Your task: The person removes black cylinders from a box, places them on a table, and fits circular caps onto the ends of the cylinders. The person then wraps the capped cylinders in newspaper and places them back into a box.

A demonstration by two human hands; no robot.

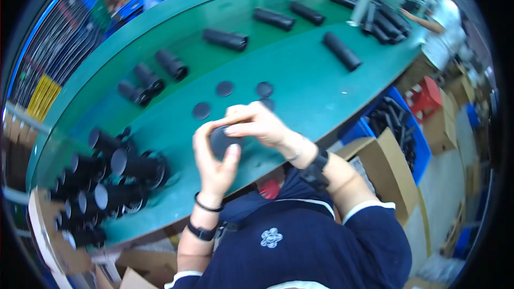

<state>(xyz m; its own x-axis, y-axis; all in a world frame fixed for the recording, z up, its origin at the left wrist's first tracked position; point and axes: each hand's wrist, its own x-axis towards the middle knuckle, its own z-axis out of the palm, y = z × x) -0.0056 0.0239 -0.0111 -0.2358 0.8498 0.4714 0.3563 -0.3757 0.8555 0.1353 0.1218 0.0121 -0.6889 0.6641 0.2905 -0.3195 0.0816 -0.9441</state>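
Observation:
In front of my body, both hands close around a dark piece with a round, flat face [218, 143]; whether it is a loose disc or the end of a black cylinder I cannot tell. My left hand [208, 158] wraps its left side, thumb in front. From the right, my right hand [259, 124] grips its upper edge with thumb and fingers. Just beyond my hands lie several thin dark discs: one disc [202, 111] to the left, another disc [225, 88] farther off, and a third disc [264, 89] to the right. My right hand partly covers one more.
Black cylinders [134, 165] stand and lean in a cluster at the left. More black tubes [226, 39] lie along the far side of the green table [289, 69]. A blue bin [423, 147] and open carton [393, 168] sit at the right, near a co-worker [444, 21].

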